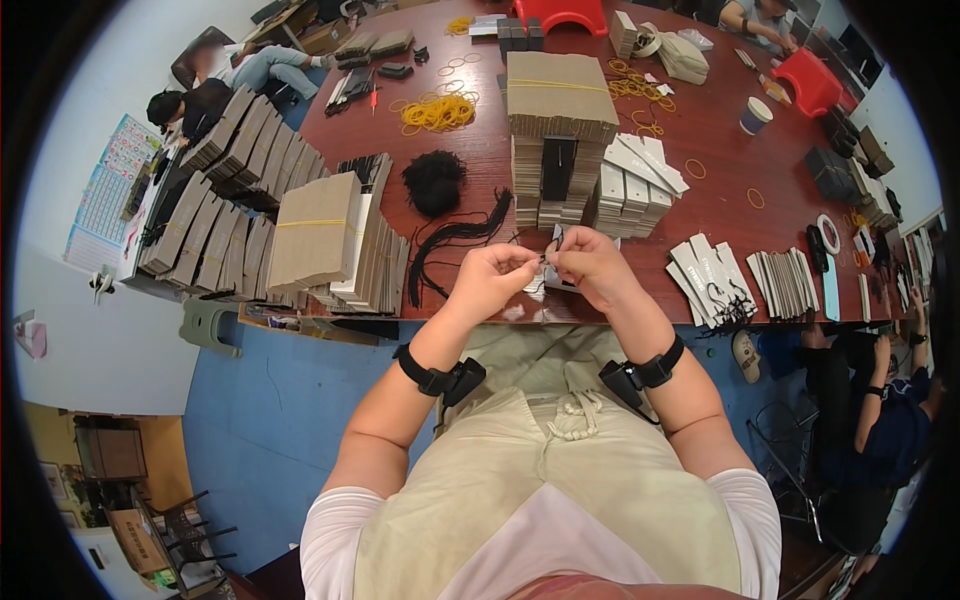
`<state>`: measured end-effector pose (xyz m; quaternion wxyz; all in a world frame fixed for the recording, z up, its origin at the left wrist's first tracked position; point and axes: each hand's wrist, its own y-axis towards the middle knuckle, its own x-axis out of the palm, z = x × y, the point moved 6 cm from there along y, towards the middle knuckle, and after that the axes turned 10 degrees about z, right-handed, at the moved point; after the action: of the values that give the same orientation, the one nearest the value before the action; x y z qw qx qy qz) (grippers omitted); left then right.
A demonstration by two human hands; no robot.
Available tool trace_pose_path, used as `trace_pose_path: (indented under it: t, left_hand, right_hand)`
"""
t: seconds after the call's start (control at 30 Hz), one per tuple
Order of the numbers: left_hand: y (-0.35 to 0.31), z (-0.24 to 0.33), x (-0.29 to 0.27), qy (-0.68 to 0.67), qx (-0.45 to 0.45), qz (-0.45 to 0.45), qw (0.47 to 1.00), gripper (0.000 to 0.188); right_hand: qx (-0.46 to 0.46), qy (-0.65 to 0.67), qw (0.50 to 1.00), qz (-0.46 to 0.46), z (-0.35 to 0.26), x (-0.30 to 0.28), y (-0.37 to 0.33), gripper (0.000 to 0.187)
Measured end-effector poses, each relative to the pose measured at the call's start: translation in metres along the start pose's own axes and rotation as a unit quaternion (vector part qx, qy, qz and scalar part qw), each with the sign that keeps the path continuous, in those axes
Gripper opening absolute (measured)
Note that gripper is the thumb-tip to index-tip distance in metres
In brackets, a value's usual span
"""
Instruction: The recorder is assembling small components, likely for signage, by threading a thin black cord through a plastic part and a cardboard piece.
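Observation:
My left hand (497, 277) and my right hand (592, 266) meet at the table's front edge, fingertips nearly touching. Both are closed in a pinch on a thin black cord (543, 258), of which only a short bit shows between them. Beneath the fingers lies a small pale piece, mostly covered by my right hand. Left of my hands a bundle of long black cords (450, 238) curves over the table, with a round black tangle of cord (434, 183) behind it. Just beyond my fingers rises a tall stack of grey-brown cards (562, 95) with a yellow rubber band, a black piece against its front.
White cards (635, 195) are piled right of the tall stack. White tags with black strings (712, 282) lie farther right. Banded card stacks (318, 230) crowd the left. Yellow rubber bands (440, 112), a paper cup (756, 116) and red stools (808, 82) stand farther back. Other people sit around.

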<state>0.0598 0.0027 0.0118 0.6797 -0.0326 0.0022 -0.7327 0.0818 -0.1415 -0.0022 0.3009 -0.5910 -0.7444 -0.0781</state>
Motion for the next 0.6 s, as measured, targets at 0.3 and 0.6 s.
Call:
trace_pose_path:
  t: [0.3, 0.6]
  left_hand:
    - [-0.002, 0.019, -0.002, 0.151, 0.138, 0.030, 0.978, 0.008]
    - [-0.010, 0.032, 0.007, 0.163, 0.232, 0.046, 0.958, 0.009]
  right_hand:
    - [-0.273, -0.333, 0.902, -0.003, -0.037, 0.018, -0.020, 0.010]
    - [-0.478, -0.363, 0.794, 0.093, -0.046, 0.031, -0.040, 0.010]
